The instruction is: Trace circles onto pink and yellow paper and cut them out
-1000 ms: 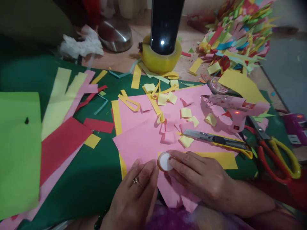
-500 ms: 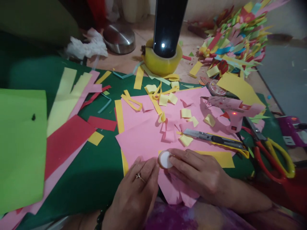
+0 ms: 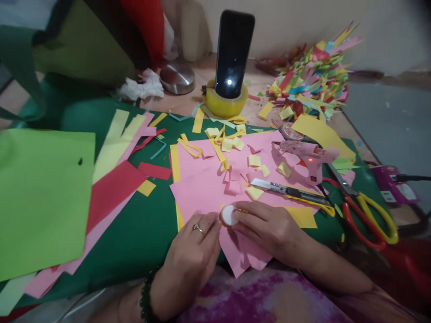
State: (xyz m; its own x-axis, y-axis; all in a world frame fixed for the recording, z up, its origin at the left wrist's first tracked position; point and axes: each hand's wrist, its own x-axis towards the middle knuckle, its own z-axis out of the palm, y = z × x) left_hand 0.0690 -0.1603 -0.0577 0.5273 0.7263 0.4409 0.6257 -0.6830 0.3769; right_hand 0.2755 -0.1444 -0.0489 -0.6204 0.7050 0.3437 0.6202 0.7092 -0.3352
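At the left, a light green sheet lies on the dark green surface, with a red paper strip just right of it. The left hand, wearing a ring, has its fingers drawn together at the left rim of a small white-topped disc; whether they grip it is hidden. Far behind, a round metal tin shows a smooth face, its contents not visible. Right of it, a yellow tape roll serves as a holder, a dark phone upright in its hollow. The disc sits near the middle, over pink sheets, pinched in the fingers of the right hand. Beyond that hand lie a box cutter and a pink glue gun with a red light. Scissors rest farther right; a heap of paper cuttings stands at the far right.
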